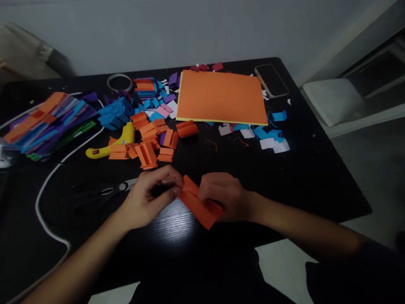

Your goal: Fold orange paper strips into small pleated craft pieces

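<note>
A strip of orange paper [201, 210], creased lengthwise, slants between my two hands above the table's near part. My left hand [155, 192] pinches its upper left end between thumb and fingers. On the strip's right side, my right hand [226, 194] is closed with its curled fingers pressed to the paper; its thumb is mostly hidden. Black-handled scissors [107, 192] lie left of my left hand, their blades partly behind it. Just beyond the hands, several folded orange paper pieces [147, 154] form a loose pile.
A yellow glue gun [126, 135] lies among the pieces, near a white cable [39, 202]. Orange sheets [221, 97] are stacked at the back, with a phone [271, 80] to their right. Folded blue pieces [116, 113], a colourful paper bundle [50, 122] and a tape roll [119, 77] sit left.
</note>
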A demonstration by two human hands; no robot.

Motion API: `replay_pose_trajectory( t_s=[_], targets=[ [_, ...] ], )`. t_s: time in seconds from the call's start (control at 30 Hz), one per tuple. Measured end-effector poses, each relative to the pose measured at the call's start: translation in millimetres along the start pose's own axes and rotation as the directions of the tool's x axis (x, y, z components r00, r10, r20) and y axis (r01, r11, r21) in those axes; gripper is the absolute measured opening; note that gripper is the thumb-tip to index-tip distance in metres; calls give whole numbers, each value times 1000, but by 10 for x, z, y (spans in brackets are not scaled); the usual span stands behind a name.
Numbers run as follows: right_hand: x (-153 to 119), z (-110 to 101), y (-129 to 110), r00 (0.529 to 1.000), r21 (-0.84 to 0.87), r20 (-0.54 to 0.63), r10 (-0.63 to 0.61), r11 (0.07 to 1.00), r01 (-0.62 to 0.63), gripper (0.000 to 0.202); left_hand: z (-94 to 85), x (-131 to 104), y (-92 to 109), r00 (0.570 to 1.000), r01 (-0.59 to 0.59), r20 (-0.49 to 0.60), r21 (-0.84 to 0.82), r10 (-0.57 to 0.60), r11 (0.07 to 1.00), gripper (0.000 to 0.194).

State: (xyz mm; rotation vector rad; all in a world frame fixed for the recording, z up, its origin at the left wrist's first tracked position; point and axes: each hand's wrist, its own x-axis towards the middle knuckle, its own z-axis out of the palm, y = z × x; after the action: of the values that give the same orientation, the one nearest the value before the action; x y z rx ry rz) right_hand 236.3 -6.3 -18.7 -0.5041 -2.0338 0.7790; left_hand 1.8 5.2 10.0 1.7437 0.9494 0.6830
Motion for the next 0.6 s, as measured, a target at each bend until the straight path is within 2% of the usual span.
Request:
replay_pose_trajectory(
  t_s=[0.17,0.27,0.4,0.6],
  targets=[
    [20,-23,-28,988,-183,46,-148,971,154,24,4,-5,26,997,74,16,-104,-73,992,7],
    [24,-43,-51,981,-252,92,-169,949,188,31,-13,8,29,993,117,24,-152,-115,982,10],
    [15,-50,-58,982,-259,102,-161,948,183,29,-34,14,10,995,101,-1,-81,-101,992,14],
    [22,-44,-64,984,-202,36,-175,963,178,27,-6,-15,-14,997,69,-45,23,-68,997,21]
  ],
)
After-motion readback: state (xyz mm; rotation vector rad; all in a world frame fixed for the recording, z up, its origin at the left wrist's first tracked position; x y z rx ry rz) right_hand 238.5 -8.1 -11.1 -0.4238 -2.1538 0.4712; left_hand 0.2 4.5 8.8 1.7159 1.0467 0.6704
